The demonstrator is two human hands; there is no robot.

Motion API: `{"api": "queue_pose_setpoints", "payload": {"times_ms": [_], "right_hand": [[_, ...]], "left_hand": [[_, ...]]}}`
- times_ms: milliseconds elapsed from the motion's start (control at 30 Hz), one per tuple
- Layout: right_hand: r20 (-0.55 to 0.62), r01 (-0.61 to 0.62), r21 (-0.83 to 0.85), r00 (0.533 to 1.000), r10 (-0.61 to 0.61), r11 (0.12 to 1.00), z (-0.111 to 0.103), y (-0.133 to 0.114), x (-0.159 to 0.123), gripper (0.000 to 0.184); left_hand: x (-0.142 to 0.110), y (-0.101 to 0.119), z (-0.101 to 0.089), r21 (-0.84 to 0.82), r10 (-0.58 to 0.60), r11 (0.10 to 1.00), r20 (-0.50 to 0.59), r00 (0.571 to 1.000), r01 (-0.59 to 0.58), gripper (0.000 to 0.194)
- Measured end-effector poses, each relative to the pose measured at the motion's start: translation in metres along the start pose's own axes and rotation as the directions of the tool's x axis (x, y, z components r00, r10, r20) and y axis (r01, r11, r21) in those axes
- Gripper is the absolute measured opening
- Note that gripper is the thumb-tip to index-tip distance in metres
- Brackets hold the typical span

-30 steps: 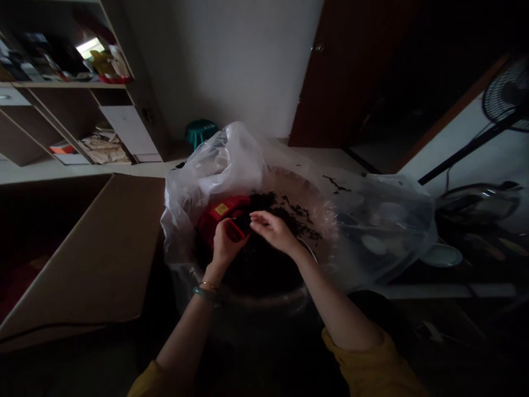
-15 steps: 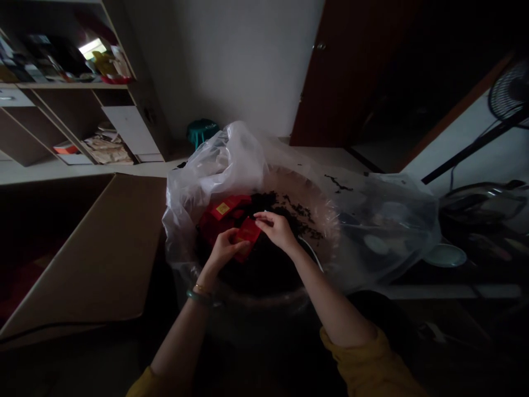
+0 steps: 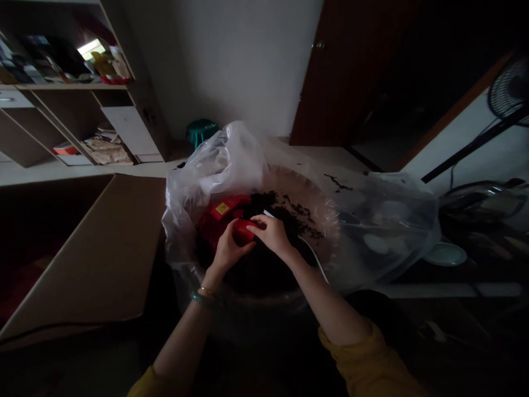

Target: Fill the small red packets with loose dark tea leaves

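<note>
A small red packet [image 3: 244, 230] is held between the left hand [image 3: 228, 249] and right hand [image 3: 271, 234], brought together so that it is kept above the dark loose leaves [image 3: 262, 273] within the plastic-lined basin [image 3: 320, 215].

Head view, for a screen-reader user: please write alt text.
The left hand and right hand hold a small red packet above dark loose leaves in a large clear plastic bag. More red packaging lies beside them.
</note>
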State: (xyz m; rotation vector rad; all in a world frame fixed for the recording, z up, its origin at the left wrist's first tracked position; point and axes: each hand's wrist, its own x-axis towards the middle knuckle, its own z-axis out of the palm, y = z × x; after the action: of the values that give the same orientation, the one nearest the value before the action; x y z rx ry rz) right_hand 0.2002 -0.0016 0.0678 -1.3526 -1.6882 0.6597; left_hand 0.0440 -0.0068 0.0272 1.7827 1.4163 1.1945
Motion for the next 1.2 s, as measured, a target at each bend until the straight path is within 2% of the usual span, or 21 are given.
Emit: {"api": "queue_pose_setpoints", "payload": {"times_ms": [67, 133, 200, 267, 367, 500, 667, 800, 933, 1000, 1067, 1133, 1200], "right_hand": [[0.002, 0.093, -0.021, 0.996, -0.093, 0.995, 0.002, 0.000, -0.002, 0.029], [0.011, 0.217, -0.106, 0.976, -0.217, 0.970, 0.000, -0.003, -0.005, 0.027], [0.022, 0.304, -0.272, 0.951, -0.310, 0.913, -0.003, -0.008, -0.008, 0.016], [0.075, 0.346, -0.443, 0.934, -0.351, 0.827, -0.004, -0.014, -0.010, 0.011], [0.189, 0.350, -0.575, 0.936, -0.296, 0.739, -0.001, -0.022, -0.010, 0.015], [0.208, 0.248, -0.642, 0.967, -0.147, 0.725, 0.008, -0.025, -0.011, 0.013], [0.229, 0.225, -0.572, 0.967, -0.110, 0.789, 0.014, -0.022, -0.016, 0.019], [0.139, 0.061, -0.485, 0.990, 0.009, 0.872, 0.017, -0.018, -0.016, 0.020], [0.163, -0.018, -0.423, 0.982, 0.095, 0.906, 0.020, -0.016, -0.016, 0.022], [0.173, -0.014, -0.395, 0.981, 0.089, 0.919, 0.021, -0.015, -0.016, 0.022], [0.172, 0.029, -0.325, 0.985, 0.029, 0.945, 0.016, -0.011, -0.012, 0.025], [0.127, 0.054, -0.219, 0.992, -0.026, 0.974, 0.006, 0.001, 0.002, 0.034], [0.036, -0.001, -0.149, 0.999, 0.006, 0.989, -0.009, 0.021, 0.026, 0.043]], "left_hand": [[0.000, 0.000, 0.003, 0.048, 0.001, 0.999, -0.028, 1.000, 0.000, 0.064], [-0.001, -0.002, 0.004, 0.072, 0.002, 0.997, -0.040, 0.999, 0.001, 0.058], [-0.002, -0.004, 0.006, 0.089, 0.024, 0.996, -0.038, 0.999, -0.020, 0.056], [-0.003, -0.008, 0.008, 0.109, 0.062, 0.992, -0.020, 0.998, -0.060, 0.055], [-0.005, -0.013, 0.012, 0.147, 0.131, 0.981, 0.001, 0.991, -0.129, 0.055], [-0.009, -0.017, 0.018, 0.192, 0.198, 0.962, -0.001, 0.980, -0.194, 0.053], [-0.015, -0.018, 0.023, 0.223, 0.316, 0.928, -0.043, 0.948, -0.300, 0.051], [-0.016, -0.015, 0.023, 0.245, 0.322, 0.928, -0.138, 0.937, -0.282, 0.044], [-0.013, -0.014, 0.020, 0.313, 0.324, 0.910, -0.128, 0.937, -0.272, 0.035], [-0.010, -0.016, 0.020, 0.323, 0.337, 0.902, -0.116, 0.934, -0.286, 0.034], [-0.007, -0.018, 0.021, 0.298, 0.326, 0.913, -0.122, 0.938, -0.278, 0.036], [-0.004, -0.019, 0.021, 0.268, 0.277, 0.936, -0.152, 0.949, -0.230, 0.040], [-0.002, -0.020, 0.021, 0.240, 0.221, 0.955, -0.195, 0.956, -0.172, 0.042]]}}
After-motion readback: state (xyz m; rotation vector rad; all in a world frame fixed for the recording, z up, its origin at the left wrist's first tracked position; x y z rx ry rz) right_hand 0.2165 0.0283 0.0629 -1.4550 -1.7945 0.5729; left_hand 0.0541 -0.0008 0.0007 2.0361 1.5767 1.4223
